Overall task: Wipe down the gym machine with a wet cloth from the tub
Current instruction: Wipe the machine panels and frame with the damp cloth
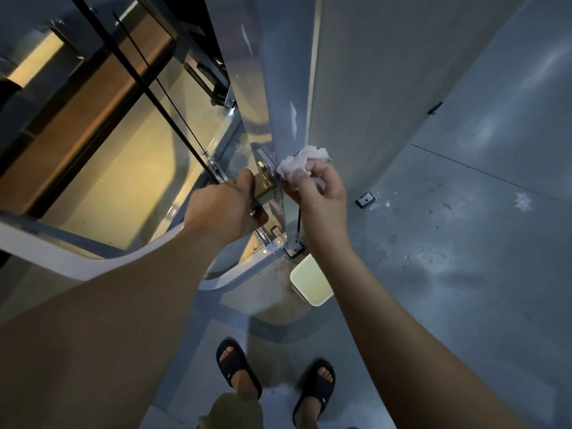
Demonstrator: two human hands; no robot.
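The right hand [315, 196] pinches the cloth [305, 159] against the machine post [278, 88] running up-frame; the left hand [227, 210] grips a brass block [263, 182] alongside.

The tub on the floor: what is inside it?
The tub shows only a pale, even inside, with no cloth visible in it. Whether it holds water cannot be told. The right forearm covers its right edge.

The grey floor [464, 274] carries a pale tub [312, 281], a small metal bracket [365, 199] and feet in black slides [231, 366].
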